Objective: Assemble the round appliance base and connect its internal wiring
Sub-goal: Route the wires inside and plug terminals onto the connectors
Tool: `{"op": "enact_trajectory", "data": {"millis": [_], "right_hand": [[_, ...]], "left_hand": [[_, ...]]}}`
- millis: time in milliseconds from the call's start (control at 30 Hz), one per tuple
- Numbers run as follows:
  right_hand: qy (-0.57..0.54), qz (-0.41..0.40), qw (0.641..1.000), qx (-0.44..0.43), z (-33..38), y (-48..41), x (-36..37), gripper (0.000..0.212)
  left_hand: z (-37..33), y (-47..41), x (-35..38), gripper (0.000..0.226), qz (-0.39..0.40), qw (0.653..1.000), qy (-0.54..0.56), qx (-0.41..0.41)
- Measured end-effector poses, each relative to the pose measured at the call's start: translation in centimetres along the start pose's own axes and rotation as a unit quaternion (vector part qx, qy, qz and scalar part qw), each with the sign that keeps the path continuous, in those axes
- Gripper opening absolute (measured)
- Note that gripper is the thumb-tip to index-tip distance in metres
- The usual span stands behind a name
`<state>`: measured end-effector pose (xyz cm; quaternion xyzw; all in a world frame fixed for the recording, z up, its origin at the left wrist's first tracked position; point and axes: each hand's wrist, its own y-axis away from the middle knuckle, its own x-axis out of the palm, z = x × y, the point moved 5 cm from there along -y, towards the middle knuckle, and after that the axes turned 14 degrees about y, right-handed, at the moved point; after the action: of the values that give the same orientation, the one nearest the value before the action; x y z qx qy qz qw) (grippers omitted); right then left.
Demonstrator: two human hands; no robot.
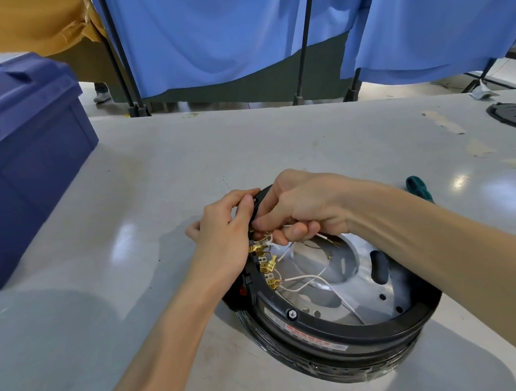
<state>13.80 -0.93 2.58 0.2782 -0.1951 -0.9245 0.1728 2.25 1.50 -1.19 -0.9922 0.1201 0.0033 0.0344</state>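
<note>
Base (328, 333) lying open side up on table (188, 157), white wires (301, 278) trailing across silver plate (377, 293). Left hand (222, 227) gripping far rim, fingers curled. Right hand (305, 204) pinching one wire beside brass terminals (267, 265). Green-handled tool (419, 187) lying behind right forearm; blue bin (27, 149) sitting far left.

Pale grey worktop (277, 139) bears a round black appliance base (335, 335) beneath the right grip (305, 204) — dark blue plastic crate (28, 167) far left, green-handled tool (418, 187) right.
</note>
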Motion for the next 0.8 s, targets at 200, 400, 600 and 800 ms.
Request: {"op": "enact_trajectory", "data": {"millis": [200, 400, 600, 800], "right_hand": [[-0.022, 0.017, 1.000, 0.006, -0.7, 0.8, -0.2, 0.013], [-0.018, 0.014, 1.000, 0.001, -0.7, 1.3, -0.3, 0.016], [-0.022, 0.017, 1.000, 0.008, -0.7, 1.9, 0.2, 0.013], [0.012, -0.068, 0.998, 0.000, -1.4, 3.1, -0.8, 0.018]], "left_hand": [[0.0, 0.2, -0.4, 0.027, 0.013, 1.000, 0.021, -0.011], [-0.8, 0.6, -3.1, 0.041, -0.067, 0.989, -0.133, 0.024], [-1.7, 1.3, -3.5, 0.058, -0.088, 0.938, -0.330, 0.057], [-2.0, 1.6, -3.2, 0.056, -0.069, 0.957, -0.277, 0.047]]}}
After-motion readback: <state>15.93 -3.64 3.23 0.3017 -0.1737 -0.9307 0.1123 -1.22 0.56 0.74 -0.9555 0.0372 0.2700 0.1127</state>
